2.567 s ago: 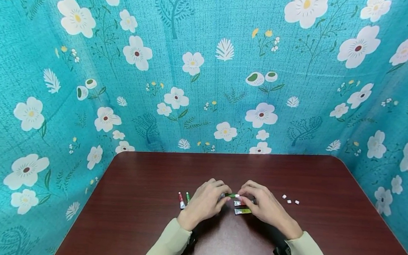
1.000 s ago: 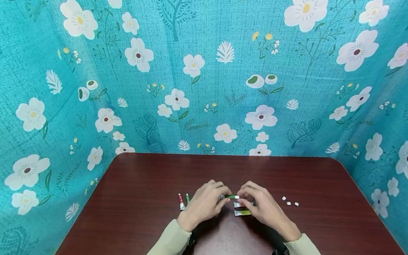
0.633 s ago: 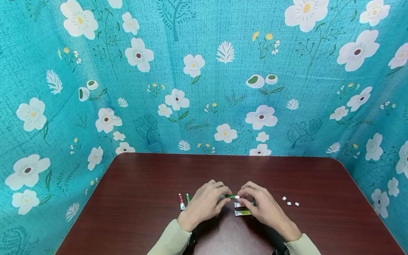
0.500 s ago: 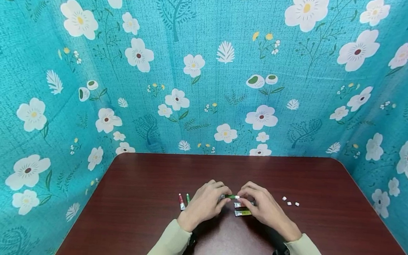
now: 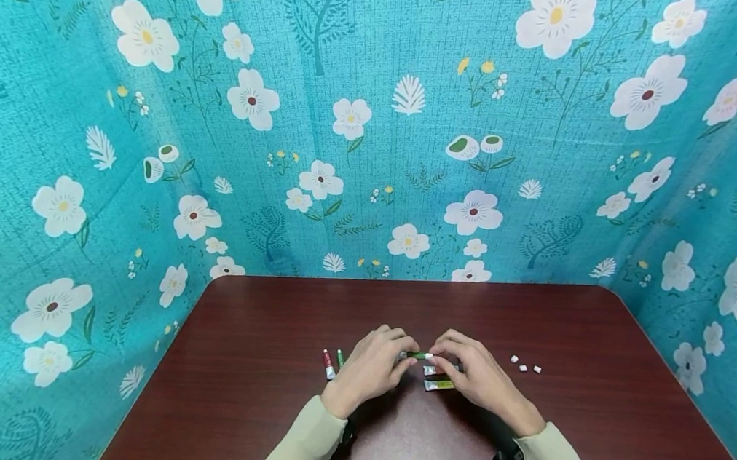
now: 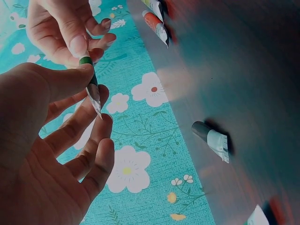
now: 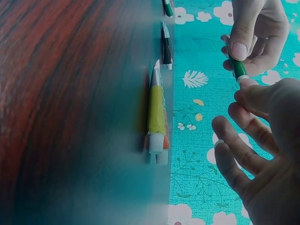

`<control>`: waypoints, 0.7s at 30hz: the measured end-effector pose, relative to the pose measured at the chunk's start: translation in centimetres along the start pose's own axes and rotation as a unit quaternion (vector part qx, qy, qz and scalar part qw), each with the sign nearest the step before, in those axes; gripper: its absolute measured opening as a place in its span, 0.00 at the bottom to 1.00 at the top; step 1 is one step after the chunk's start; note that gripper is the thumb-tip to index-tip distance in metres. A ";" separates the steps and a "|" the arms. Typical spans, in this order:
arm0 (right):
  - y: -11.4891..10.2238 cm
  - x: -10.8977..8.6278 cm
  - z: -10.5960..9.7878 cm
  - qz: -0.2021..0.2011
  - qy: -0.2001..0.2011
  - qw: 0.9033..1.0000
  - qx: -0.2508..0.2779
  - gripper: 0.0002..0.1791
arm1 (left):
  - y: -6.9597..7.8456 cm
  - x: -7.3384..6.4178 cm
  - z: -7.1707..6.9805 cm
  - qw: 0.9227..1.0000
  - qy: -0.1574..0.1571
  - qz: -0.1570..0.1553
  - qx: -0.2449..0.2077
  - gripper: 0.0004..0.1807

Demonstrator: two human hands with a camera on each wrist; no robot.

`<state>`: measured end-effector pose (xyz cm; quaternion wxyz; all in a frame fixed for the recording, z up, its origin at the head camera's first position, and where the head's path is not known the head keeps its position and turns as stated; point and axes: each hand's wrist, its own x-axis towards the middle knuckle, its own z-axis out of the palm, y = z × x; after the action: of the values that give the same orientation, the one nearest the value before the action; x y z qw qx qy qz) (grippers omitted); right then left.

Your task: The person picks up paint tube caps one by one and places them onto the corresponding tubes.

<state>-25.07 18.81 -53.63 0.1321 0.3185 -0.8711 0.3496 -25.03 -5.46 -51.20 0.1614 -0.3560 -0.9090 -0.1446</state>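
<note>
A small green tube (image 5: 420, 355) is held above the surface (image 5: 249, 395), level between the two hands. Its body is pinched by the left hand (image 5: 370, 365), between thumb and forefinger, with the silver end pointed back towards that palm. The white cap (image 7: 242, 78) is pinched by the thumb and forefinger of the right hand (image 5: 477, 375), so the fingers of both hands are clamped on the one tube, close together near its capped end. The right hand's other fingers are held apart from it, loosely bent; whether the silver end is touched by the other left fingers cannot be told. A yellow tube (image 5: 439, 385) and a red tube (image 5: 431, 371) are laid side by side by the right hand, partly covered by it. A second red tube (image 5: 328, 364) and a second green tube (image 5: 339, 359) are seen just beside the left hand. Three white pieces (image 5: 524, 368) are scattered right of the right hand
</note>
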 end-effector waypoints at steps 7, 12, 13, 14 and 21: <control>-0.1 0.1 -0.1 0.013 -0.014 1.000 -0.002 0.06 | 0.1 0.0 -0.2 1.000 -0.003 -0.002 -0.003 0.09; -0.1 0.0 -0.1 0.004 -0.013 1.000 -0.003 0.05 | 0.1 0.0 -0.1 1.000 -0.005 -0.001 -0.004 0.09; -0.1 0.0 -0.2 0.002 -0.012 1.000 -0.002 0.05 | 0.1 0.0 -0.1 1.000 -0.005 -0.001 -0.004 0.09; -0.1 0.0 -0.2 0.001 -0.011 1.000 -0.002 0.05 | 0.1 0.0 -0.1 1.000 -0.005 -0.002 -0.004 0.09; -0.1 0.0 -0.1 0.005 -0.005 1.000 0.003 0.04 | 0.0 -0.1 0.0 1.000 0.000 -0.002 -0.005 0.08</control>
<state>-24.94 18.84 -53.49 0.1256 0.3165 -0.8721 0.3514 -24.96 -5.54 -51.19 0.1592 -0.3554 -0.9089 -0.1493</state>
